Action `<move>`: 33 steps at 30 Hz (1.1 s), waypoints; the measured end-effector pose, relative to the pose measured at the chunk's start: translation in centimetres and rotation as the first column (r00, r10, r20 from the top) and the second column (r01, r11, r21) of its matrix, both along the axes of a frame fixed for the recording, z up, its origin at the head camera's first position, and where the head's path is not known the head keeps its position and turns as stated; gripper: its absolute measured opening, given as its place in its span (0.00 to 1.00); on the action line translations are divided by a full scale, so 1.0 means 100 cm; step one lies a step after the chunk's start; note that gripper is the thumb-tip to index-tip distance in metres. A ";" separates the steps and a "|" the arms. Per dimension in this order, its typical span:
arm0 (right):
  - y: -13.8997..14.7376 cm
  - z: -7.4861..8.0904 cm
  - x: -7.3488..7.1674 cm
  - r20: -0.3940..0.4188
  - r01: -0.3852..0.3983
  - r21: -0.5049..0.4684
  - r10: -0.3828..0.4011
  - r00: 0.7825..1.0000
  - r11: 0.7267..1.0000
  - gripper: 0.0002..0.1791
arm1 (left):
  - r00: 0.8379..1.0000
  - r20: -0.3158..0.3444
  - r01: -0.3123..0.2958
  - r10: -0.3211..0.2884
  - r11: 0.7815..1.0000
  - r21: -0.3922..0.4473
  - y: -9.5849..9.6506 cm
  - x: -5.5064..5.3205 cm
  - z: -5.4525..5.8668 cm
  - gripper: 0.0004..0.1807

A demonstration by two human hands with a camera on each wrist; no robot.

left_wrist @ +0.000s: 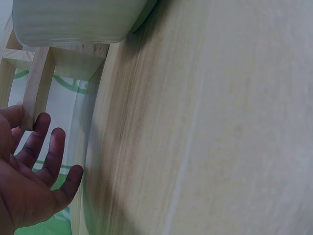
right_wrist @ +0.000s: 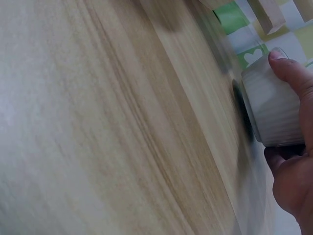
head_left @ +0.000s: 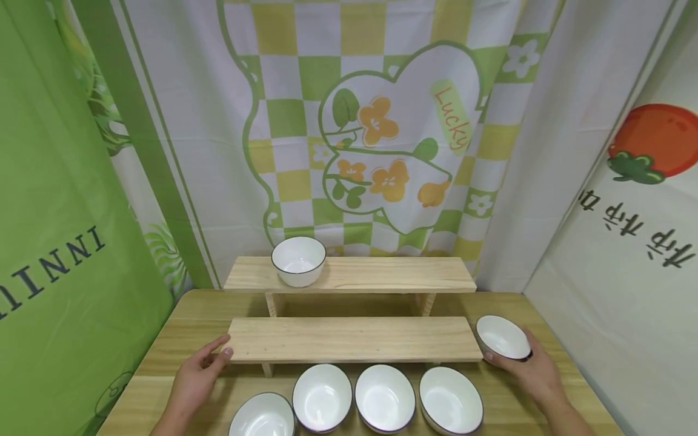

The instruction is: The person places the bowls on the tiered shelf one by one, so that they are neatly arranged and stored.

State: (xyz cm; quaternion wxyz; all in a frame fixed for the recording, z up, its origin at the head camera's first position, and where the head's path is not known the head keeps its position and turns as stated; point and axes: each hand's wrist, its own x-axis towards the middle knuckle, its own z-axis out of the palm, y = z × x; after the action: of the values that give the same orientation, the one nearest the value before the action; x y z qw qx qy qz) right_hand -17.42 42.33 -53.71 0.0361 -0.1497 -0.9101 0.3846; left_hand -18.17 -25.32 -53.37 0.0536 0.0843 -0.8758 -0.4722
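Note:
At the right end of the lower wooden shelf [head_left: 354,340], my right hand [head_left: 537,372] grips a white bowl [head_left: 503,336] with a dark rim. In the right wrist view the thumb lies along the ribbed side of this bowl [right_wrist: 274,107], and fingers are partly hidden beneath it. My left hand [head_left: 196,375] is at the shelf's left end. Seen from the left wrist, the shelf's end [left_wrist: 36,93] sits between the thumb and index finger of that hand [left_wrist: 36,186], the other fingers spread apart.
Another white bowl [head_left: 299,261] stands on the upper wooden shelf [head_left: 392,272], left of its middle. Several similar bowls [head_left: 385,398] line the front of the wooden table [head_left: 163,363]. Printed curtains [head_left: 305,121] hang behind and at both sides.

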 end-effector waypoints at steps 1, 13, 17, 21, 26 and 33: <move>0.000 0.001 0.001 0.000 0.007 0.003 -0.007 1.000 1.000 0.72 | 1.000 0.000 0.002 -0.002 1.000 0.003 0.000 0.000 0.000 0.31; -0.001 0.005 0.001 -0.085 0.055 0.035 -0.052 0.995 0.998 0.68 | 1.000 -0.018 -0.009 0.009 1.000 0.018 -0.002 -0.001 -0.003 0.30; 0.000 0.009 0.002 -0.067 0.083 0.016 -0.082 0.994 0.996 0.70 | 1.000 -0.021 0.006 -0.005 1.000 0.018 -0.002 -0.002 -0.003 0.30; -0.001 0.013 0.004 -0.080 0.090 0.014 -0.088 0.993 0.996 0.70 | 1.000 -0.015 0.005 -0.005 1.000 0.014 -0.002 -0.001 -0.003 0.30; -0.003 0.018 0.004 -0.090 0.102 -0.008 -0.102 0.991 0.995 0.70 | 1.000 -0.014 0.005 -0.005 1.000 -0.008 -0.002 -0.001 -0.003 0.30; -0.005 0.026 0.005 -0.160 0.103 -0.048 -0.110 0.981 0.993 0.69 | 1.000 -0.021 0.007 -0.008 1.000 -0.012 -0.001 -0.002 -0.003 0.30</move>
State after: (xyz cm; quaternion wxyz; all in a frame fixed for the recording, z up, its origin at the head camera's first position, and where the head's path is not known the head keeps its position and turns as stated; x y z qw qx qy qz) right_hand -16.87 41.83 -51.15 0.1277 -0.1671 -0.8870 0.4111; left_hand -18.40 -25.45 -53.68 0.0614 0.0758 -0.8783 -0.4681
